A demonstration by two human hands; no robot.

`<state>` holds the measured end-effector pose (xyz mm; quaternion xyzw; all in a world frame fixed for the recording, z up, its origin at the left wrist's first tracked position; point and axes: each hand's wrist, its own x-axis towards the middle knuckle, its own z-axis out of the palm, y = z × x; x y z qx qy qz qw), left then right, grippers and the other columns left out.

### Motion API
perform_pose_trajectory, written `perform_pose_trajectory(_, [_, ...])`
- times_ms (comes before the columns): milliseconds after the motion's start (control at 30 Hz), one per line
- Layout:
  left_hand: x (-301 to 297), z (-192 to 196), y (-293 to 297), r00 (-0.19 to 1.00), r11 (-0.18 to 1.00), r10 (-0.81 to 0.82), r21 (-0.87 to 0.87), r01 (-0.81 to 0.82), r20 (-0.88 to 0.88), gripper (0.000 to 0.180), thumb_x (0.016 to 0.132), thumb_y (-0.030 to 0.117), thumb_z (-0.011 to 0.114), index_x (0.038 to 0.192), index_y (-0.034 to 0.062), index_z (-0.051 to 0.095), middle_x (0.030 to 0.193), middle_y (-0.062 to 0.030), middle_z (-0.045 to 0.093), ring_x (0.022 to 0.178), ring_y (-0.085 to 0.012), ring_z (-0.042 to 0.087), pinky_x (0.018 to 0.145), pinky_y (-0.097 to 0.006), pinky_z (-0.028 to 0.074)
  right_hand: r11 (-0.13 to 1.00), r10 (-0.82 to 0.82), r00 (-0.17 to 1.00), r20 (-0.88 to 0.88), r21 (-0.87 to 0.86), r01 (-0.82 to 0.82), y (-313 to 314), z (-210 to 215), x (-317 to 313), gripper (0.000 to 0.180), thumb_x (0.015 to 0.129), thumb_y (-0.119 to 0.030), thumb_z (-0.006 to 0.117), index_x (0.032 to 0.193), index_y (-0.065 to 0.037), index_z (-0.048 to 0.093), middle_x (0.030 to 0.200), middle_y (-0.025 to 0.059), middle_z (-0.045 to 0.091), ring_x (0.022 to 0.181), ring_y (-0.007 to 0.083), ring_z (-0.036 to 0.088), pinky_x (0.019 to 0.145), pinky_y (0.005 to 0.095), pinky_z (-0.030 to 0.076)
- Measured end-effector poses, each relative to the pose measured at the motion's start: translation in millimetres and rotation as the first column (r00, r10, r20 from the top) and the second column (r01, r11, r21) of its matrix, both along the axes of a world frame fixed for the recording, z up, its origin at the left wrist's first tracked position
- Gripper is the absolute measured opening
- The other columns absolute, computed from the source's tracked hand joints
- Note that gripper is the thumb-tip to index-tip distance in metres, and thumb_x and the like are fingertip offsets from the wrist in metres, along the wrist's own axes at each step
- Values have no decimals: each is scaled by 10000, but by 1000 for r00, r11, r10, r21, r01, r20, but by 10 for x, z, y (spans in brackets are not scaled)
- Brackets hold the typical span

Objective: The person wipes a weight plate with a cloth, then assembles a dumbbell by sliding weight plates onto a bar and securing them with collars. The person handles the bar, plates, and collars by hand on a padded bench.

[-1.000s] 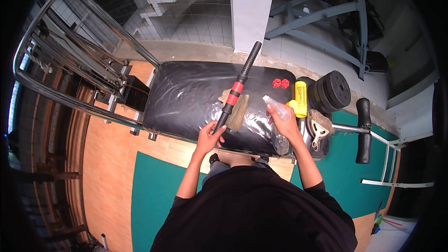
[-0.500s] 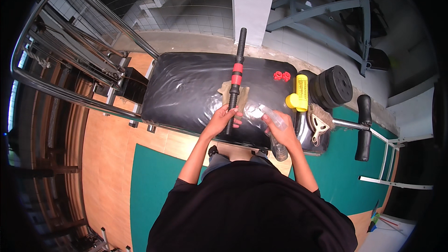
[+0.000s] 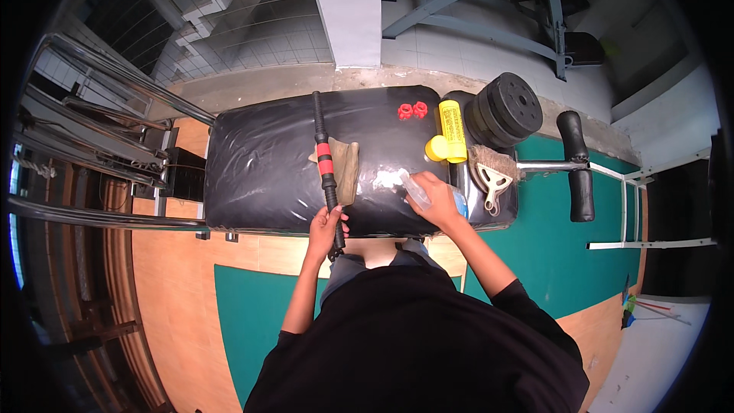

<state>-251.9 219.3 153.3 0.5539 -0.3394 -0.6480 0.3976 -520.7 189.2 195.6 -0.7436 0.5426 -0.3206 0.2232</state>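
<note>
My left hand (image 3: pixel 329 228) is closed around the near end of a black threaded dumbbell bar (image 3: pixel 324 157) with red bands at its middle. The bar points away from me over a padded black bench (image 3: pixel 252 160). Under it and to its right lies an olive-brown cloth (image 3: pixel 348 172). In my right hand (image 3: pixel 440 203) is a clear plastic bottle (image 3: pixel 417 193), tilted with its pale top toward the left; my fingers cover much of it. Right of that hand, a brush with a beige triangular handle (image 3: pixel 493 181) rests on the bench.
Two red star collars (image 3: pixel 411 111) lie at the bench's far side. Near them are a yellow container (image 3: pixel 453 130) and stacked black weight plates (image 3: pixel 505 111). Padded rollers (image 3: pixel 575 167) stick out at right. A metal frame (image 3: pixel 115 218) stands at left, and a green mat (image 3: pixel 550 268) covers floor.
My left hand and the bar have shifted left and nearer my body, leaving most of the cloth right of the bar. The bottle in my right hand has swung to a more level tilt.
</note>
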Motion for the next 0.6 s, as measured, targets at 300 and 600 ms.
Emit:
perform_pose_trajectory(300, [-21,-73,222,990,989,141,56,-140,-19,257,952,270,518,1051,34,540,773,-39,579,557,-92,552,520,-249,492,997,66,994,-85,-45,-70,-206,-573,-351,396,664,-37,670,1047,-76,576,1053,86,567,909,330,594,762,411,490])
perform_pose_trajectory(600, [-55,19,296,925,913,378,183,-365,-39,280,950,255,521,1116,30,542,783,-26,557,580,-90,528,580,-250,545,987,143,988,-59,85,-137,-230,-649,-533,810,660,-361,789,1305,-65,399,1314,175,403,1194,362,423,983,466,344])
